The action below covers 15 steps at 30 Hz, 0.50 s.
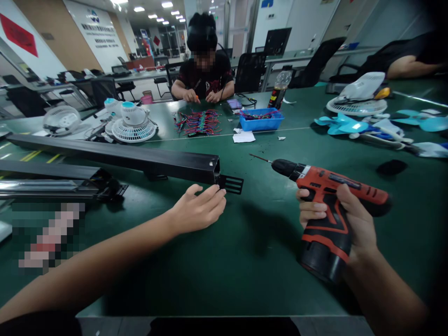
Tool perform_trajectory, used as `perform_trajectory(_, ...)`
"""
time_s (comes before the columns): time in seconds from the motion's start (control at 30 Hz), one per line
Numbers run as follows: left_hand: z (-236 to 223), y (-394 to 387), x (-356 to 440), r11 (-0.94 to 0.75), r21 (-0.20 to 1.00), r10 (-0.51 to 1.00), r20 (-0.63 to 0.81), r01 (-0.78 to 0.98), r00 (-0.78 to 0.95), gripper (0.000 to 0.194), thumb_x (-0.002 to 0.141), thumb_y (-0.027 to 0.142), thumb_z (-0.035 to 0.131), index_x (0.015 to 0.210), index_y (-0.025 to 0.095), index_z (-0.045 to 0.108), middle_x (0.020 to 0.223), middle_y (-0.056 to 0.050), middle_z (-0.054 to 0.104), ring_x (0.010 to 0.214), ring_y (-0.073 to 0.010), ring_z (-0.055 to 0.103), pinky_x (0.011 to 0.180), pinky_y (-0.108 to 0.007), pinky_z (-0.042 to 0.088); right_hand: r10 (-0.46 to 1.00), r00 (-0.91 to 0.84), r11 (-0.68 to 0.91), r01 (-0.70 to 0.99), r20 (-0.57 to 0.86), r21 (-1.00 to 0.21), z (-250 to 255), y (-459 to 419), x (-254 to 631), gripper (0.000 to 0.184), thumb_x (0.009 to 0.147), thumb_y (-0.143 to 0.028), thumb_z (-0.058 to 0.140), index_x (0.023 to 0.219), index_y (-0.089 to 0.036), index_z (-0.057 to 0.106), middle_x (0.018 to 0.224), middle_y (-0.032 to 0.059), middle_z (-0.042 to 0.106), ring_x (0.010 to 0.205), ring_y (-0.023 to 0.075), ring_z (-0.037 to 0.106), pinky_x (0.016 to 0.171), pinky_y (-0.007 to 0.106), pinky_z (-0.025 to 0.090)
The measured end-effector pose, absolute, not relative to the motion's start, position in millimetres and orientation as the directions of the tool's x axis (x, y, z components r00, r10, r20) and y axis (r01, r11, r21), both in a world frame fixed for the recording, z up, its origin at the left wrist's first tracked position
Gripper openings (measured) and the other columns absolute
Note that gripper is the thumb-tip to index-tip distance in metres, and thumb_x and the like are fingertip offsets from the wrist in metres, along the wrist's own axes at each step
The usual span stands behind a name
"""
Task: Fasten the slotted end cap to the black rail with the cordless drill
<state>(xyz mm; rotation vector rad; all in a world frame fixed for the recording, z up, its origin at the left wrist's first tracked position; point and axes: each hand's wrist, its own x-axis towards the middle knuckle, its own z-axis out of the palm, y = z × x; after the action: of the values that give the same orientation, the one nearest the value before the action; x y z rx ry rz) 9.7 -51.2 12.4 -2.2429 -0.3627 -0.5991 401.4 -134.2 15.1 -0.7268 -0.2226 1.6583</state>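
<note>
My right hand (355, 221) grips a red-and-black cordless drill (325, 200) by its handle, index finger near the trigger. The drill's long thin bit (259, 157) points left, toward a long black square tube (150, 156) lying on the table. At that tube's open near end, a slotted black bracket (233, 184) sticks out to the right. My left hand (199, 207) is beside this end, fingers stretched out and thumb apart. Its fingertips reach the bracket's base; whether they press on it I cannot tell.
More black profiles (52, 179) lie at the left of the green table (196, 275). Across it, a person (205, 70) handles small parts near wired circuit boards (202, 122). A blue bin (262, 120), a bottle (279, 91), fan parts (133, 128) and blue fan blades (341, 123) stand farther back.
</note>
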Motion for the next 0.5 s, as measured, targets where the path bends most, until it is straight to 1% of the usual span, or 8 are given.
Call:
perform_trajectory(0.07, 10, -60, 9, -0.62, -0.612, 0.15, 0.521, 0.49, 0.84, 0.021, 0.12, 0.041, 0.081, 0.118, 0.03, 0.099, 0.141, -0.005, 0.102, 0.129, -0.0267, 0.084, 0.103, -0.05, 0.043, 0.933, -0.068, -0.254, -0.821, -0.354, -0.511, 16, -134, 400, 0.079, 0.072, -0.035, 0.125, 0.13, -0.031, 0.071, 0.082, -0.0078, 0.066, 0.06, 0.0143, 0.07, 0.056, 0.021, 0.076)
perform_trajectory(0.1, 7, -63, 9, -0.598, -0.623, 0.176, 0.511, 0.504, 0.841, 0.027, 0.121, 0.046, 0.079, 0.119, 0.03, 0.1, 0.146, -0.007, 0.101, 0.131, -0.0291, 0.083, 0.1, -0.051, 0.041, 0.93, -0.069, -0.257, -0.825, -0.361, -0.503, 17, -134, 400, 0.082, 0.07, -0.035, 0.125, 0.132, -0.03, 0.071, 0.083, -0.0075, 0.068, 0.06, 0.0141, 0.07, 0.057, 0.02, 0.077)
perform_trajectory(0.17, 2, -67, 10, -0.554, -0.663, 0.197, 0.485, 0.505, 0.852, 0.038, 0.124, 0.055, 0.072, 0.121, 0.03, 0.101, 0.156, -0.009, 0.098, 0.139, -0.0325, 0.078, 0.101, -0.051, 0.039, 0.926, -0.066, -0.255, -0.836, -0.373, -0.486, 17, -133, 399, 0.086, 0.068, -0.034, 0.126, 0.134, -0.028, 0.071, 0.09, -0.0041, 0.075, 0.061, 0.0135, 0.073, 0.057, 0.02, 0.077)
perform_trajectory(0.23, -3, -68, 11, -0.513, -0.7, 0.213, 0.457, 0.497, 0.864, 0.045, 0.126, 0.062, 0.068, 0.125, 0.032, 0.102, 0.166, -0.009, 0.094, 0.149, -0.034, 0.072, 0.103, -0.051, 0.039, 0.922, -0.076, -0.263, -0.843, -0.38, -0.469, 17, -132, 400, 0.085, 0.067, -0.033, 0.126, 0.132, -0.026, 0.071, 0.094, -0.0013, 0.077, 0.061, 0.0135, 0.074, 0.058, 0.021, 0.078)
perform_trajectory(0.37, -5, -71, 14, -0.517, -0.711, 0.265, 0.396, 0.476, 0.879, 0.054, 0.122, 0.074, 0.072, 0.14, 0.03, 0.1, 0.176, -0.015, 0.088, 0.164, -0.0366, 0.063, 0.105, -0.051, 0.039, 0.929, -0.085, -0.263, -0.837, -0.36, -0.481, 15, -131, 401, 0.076, 0.073, -0.034, 0.122, 0.13, -0.026, 0.073, 0.091, -0.0026, 0.073, 0.061, 0.015, 0.074, 0.058, 0.023, 0.079)
perform_trajectory(0.43, -3, -72, 15, -0.535, -0.699, 0.266, 0.395, 0.475, 0.879, 0.052, 0.12, 0.072, 0.076, 0.143, 0.031, 0.099, 0.176, -0.016, 0.088, 0.163, -0.0379, 0.064, 0.105, -0.052, 0.04, 0.936, -0.076, -0.254, -0.823, -0.344, -0.509, 14, -131, 401, 0.072, 0.077, -0.036, 0.12, 0.13, -0.029, 0.072, 0.092, -0.0032, 0.073, 0.061, 0.0147, 0.071, 0.057, 0.023, 0.078)
perform_trajectory(0.5, 0, -70, 15, -0.513, -0.696, 0.221, 0.459, 0.503, 0.861, 0.037, 0.118, 0.059, 0.083, 0.14, 0.034, 0.098, 0.174, -0.011, 0.09, 0.156, -0.0373, 0.069, 0.103, -0.053, 0.04, 0.938, -0.064, -0.249, -0.808, -0.342, -0.534, 14, -131, 401, 0.073, 0.077, -0.038, 0.121, 0.13, -0.031, 0.072, 0.091, -0.004, 0.072, 0.062, 0.0141, 0.069, 0.057, 0.022, 0.077)
